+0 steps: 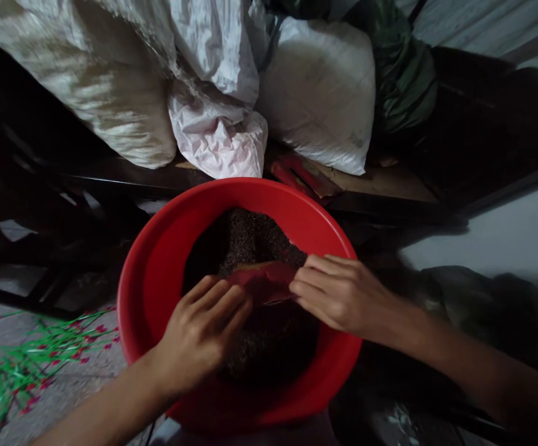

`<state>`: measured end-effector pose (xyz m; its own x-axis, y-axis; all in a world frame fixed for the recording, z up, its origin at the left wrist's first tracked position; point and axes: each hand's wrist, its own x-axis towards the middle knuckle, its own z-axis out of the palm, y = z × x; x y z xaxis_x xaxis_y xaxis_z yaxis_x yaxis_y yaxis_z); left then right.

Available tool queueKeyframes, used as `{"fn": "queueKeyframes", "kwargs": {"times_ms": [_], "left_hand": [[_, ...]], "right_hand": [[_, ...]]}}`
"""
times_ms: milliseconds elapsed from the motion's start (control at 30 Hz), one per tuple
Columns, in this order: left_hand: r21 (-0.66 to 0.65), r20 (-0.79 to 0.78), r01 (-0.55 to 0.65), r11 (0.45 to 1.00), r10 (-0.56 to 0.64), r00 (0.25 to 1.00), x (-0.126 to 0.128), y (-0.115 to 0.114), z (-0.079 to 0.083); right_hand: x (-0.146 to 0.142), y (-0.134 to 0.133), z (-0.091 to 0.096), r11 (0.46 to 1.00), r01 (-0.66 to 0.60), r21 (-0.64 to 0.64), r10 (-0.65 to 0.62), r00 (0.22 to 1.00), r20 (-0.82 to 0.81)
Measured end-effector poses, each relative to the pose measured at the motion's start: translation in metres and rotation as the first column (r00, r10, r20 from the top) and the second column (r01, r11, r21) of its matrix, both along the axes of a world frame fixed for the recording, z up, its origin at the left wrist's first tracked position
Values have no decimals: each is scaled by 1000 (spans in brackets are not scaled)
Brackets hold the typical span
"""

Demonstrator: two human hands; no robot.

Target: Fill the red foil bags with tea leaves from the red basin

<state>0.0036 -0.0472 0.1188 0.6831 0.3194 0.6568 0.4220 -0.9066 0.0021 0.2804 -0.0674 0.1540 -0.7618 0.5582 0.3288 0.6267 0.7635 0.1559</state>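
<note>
Between my two hands is a dark red packet, its pale brown upper edge showing. My left hand is closed on its left end, fingers curled over it. The right end sits in the closed fingers of my right hand. Both hands are over a red plastic tub, inside its rim. Dark granular material like soil fills the bottom of the tub, heaped toward the far side. My thumbs are hidden, and whatever the packet holds cannot be seen.
Behind the tub, a bench bears a white sack, a crumpled pale bag, a large cream sack and flat red packets. A dark green bag stands farther right. Green stems with red tips lie on the floor at left.
</note>
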Motion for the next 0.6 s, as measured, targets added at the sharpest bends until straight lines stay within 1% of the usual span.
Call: {"fn": "queueKeyframes", "kwargs": {"times_ms": [67,167,300,400,533,600], "left_hand": [[-6,10,20,1000,-20,1000,-3,0,0],[-28,-35,10,1000,-11,999,-12,-4,0],[-56,-16,-14,998,14,1000,-14,-10,-1],[-86,-12,-17,996,16,1000,-9,-9,-3],[-128,-12,-6,992,5,1000,-10,-9,-6],[-155,-2,-8,988,7,1000,-12,-9,-9]], "right_hand": [[-6,1,-5,998,-61,24,61,998,-20],[-12,-2,-8,989,-133,70,135,990,-30],[-28,0,0,995,-66,72,66,998,1],[-44,4,4,994,-79,76,80,997,-20],[-56,6,-3,990,-112,82,111,994,20],[-61,7,-8,982,-150,116,148,989,30]]}}
